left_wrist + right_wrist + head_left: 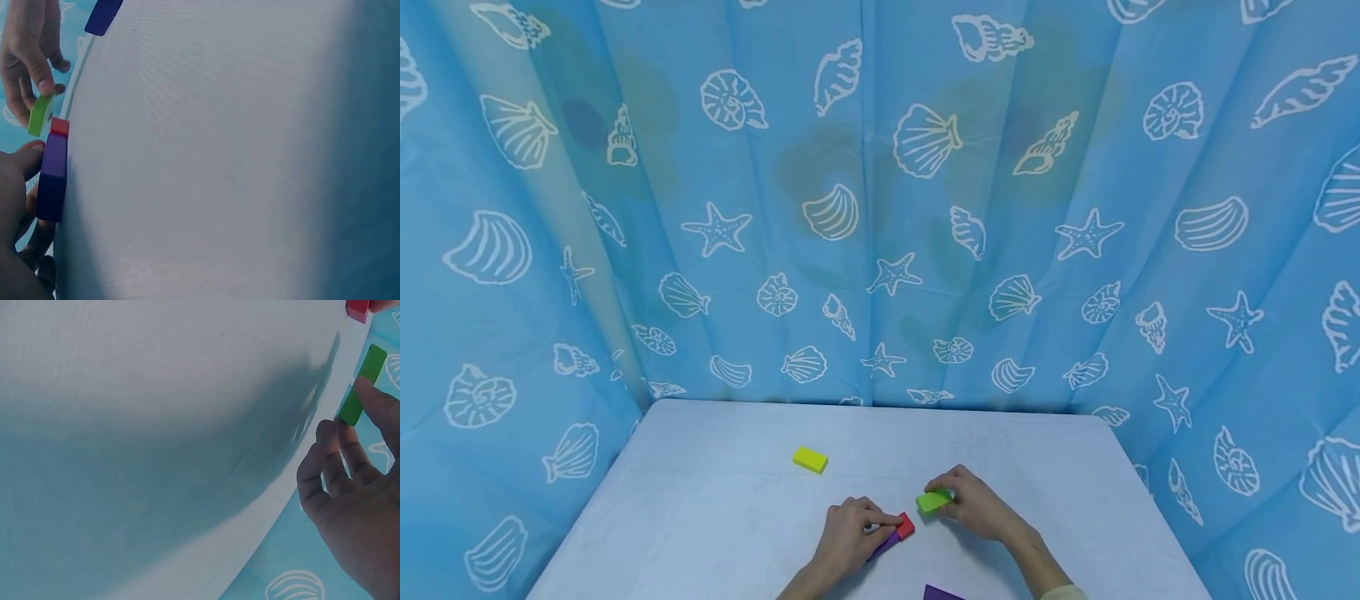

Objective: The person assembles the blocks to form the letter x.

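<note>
On the white table a purple block (886,545) lies end to end with a red block (906,526). My left hand (848,535) holds the purple block, and a fingertip reaches the red one. From the left wrist view, the thumb is at the near end of the purple block (52,178), with other fingers behind it. My right hand (981,505) pinches a light green block (933,501) between thumb and fingers, just beyond the red block. In the right wrist view, the green block (364,384) appears tilted, and the red block (357,310) is partly cut off.
A yellow block (810,460) lies farther back, left of the hands. Another purple block (942,593) is partly visible at the front edge of the head view. A blue curtain (880,208) with white shell prints hangs behind the table (700,500) and along its sides.
</note>
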{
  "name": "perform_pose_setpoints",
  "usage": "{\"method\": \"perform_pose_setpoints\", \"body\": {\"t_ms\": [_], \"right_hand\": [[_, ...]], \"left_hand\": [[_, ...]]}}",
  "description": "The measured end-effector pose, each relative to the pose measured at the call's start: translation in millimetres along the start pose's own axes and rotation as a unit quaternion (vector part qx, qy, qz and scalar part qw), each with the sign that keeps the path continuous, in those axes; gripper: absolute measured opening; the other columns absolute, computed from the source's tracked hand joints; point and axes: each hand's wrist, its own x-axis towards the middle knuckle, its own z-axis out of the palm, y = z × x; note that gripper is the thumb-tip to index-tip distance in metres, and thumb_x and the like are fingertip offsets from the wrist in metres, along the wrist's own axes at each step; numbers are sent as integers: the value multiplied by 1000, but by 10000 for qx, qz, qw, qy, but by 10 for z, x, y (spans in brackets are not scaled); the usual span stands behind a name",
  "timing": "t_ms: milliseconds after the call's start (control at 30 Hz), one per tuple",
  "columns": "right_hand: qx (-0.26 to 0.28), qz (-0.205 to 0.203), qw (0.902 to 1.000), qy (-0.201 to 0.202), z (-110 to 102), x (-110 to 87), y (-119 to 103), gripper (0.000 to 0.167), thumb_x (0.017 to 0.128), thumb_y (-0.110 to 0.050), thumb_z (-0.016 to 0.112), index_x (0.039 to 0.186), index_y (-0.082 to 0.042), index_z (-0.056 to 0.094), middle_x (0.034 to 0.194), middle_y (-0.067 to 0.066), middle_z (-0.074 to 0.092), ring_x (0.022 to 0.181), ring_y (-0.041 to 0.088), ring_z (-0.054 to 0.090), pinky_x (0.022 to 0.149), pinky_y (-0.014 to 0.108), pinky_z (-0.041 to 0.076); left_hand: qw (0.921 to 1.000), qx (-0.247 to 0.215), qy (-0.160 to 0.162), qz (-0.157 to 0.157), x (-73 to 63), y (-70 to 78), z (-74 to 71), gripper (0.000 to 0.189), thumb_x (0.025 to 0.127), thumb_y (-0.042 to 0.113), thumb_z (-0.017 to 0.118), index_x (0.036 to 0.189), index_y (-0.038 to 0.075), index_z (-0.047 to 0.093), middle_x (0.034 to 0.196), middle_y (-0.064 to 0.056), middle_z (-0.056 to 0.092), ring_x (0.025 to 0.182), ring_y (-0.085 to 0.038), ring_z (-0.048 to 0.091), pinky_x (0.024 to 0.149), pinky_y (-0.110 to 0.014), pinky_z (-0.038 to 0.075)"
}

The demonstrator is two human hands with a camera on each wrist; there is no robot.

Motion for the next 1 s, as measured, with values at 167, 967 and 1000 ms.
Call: {"method": "perform_pose_setpoints", "body": {"t_ms": [167,967,1000], "right_hand": [[-56,-80,9999,-77,3,9,-6,29,89,-7,72,116,-20,72,111,1,56,105,20,56,98,53,47],[-97,-200,9992,-347,63,2,-65,30,87,-9,74,114,-20,74,108,0,56,101,19,56,94,52,48],[-105,-183,9992,-350,64,5,-68,30,87,-9,74,114,-20,74,107,0,57,100,19,56,93,52,48]], "left_hand": [[10000,-1,-10,-21,6,-4,6,19,87,29,78,104,39,79,86,21,63,77,-1,47,75,-36,33],[9996,96,164,198,-14,-18,9,18,86,29,78,102,39,79,86,23,64,73,1,45,72,-32,33],[9995,101,189,228,-14,-18,9,18,86,29,78,101,39,79,86,23,64,73,1,46,71,-32,33]]}}
